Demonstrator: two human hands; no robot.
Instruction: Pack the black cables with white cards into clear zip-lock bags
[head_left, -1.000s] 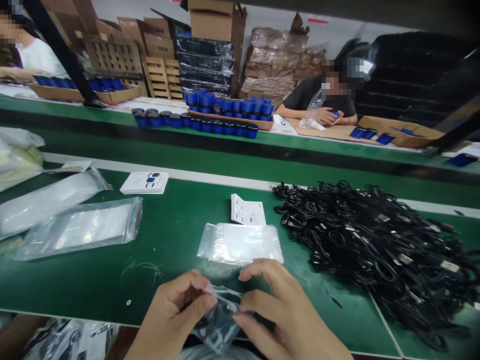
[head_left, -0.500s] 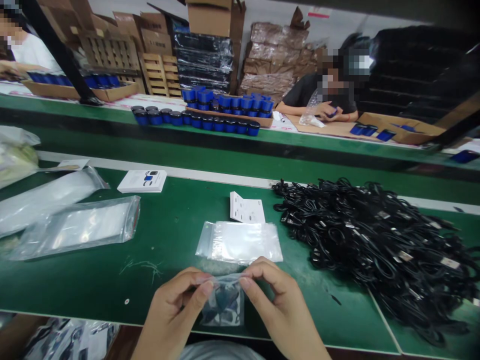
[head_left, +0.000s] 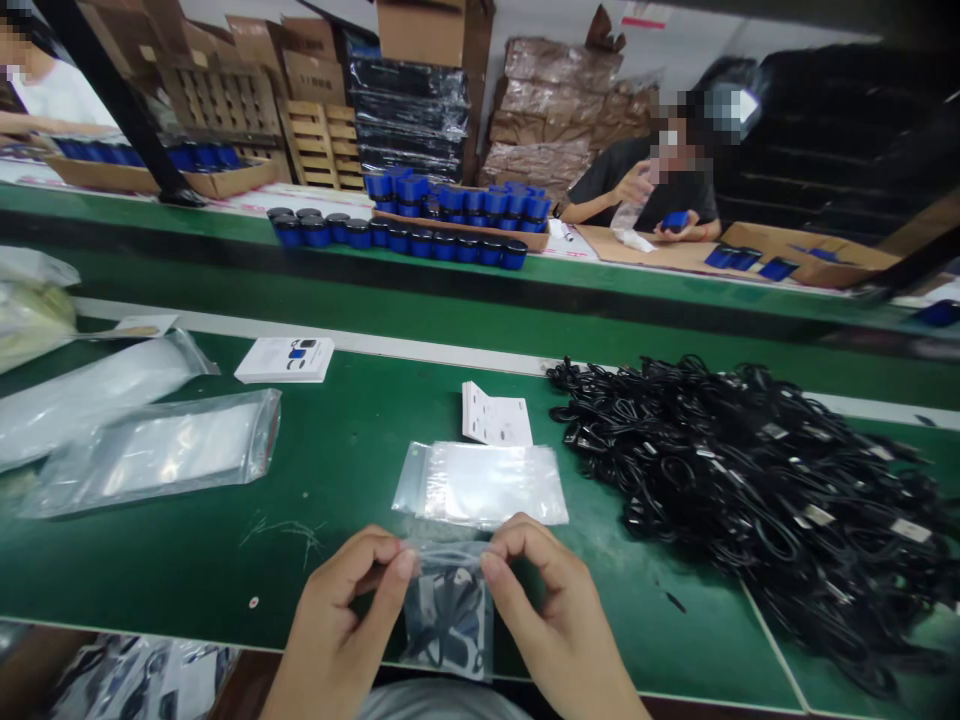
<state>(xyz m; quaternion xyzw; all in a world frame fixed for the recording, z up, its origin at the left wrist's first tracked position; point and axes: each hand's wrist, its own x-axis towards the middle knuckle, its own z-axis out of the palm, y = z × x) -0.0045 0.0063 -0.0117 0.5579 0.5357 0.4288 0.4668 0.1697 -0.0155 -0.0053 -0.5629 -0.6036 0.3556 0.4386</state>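
Head view: your left hand (head_left: 337, 610) and right hand (head_left: 551, 610) are both closed in a thumb-and-finger pinch on the top edge of a small clear plastic zip bag (head_left: 448, 620), one at each upper corner. The bag hangs upright between them, just above the near edge of the surface, holding something dark; the contents are too blurred to name. Green-topped work surface (head_left: 330, 480) under your hands. Just ahead of them lies a flat clear plastic zip bag (head_left: 480, 485), with a white printed leaflet (head_left: 495, 415) just behind it. To your right, a large tangled heap of black cables (head_left: 735, 500). To your left, a white printed card box (head_left: 283, 360) and a long clear plastic bag with a red zip strip (head_left: 161, 455). Past the surface, on a second green bench (head_left: 450, 275), a row of round black jars with blue lids (head_left: 397, 238) stands in front of a brown cardboard tray (head_left: 450, 218) loaded with more. Far right, a co-worker in a dark T-shirt (head_left: 637, 185) holds a blue item (head_left: 675, 220) in one hand and a clear plastic bottle (head_left: 626, 215) in the other.
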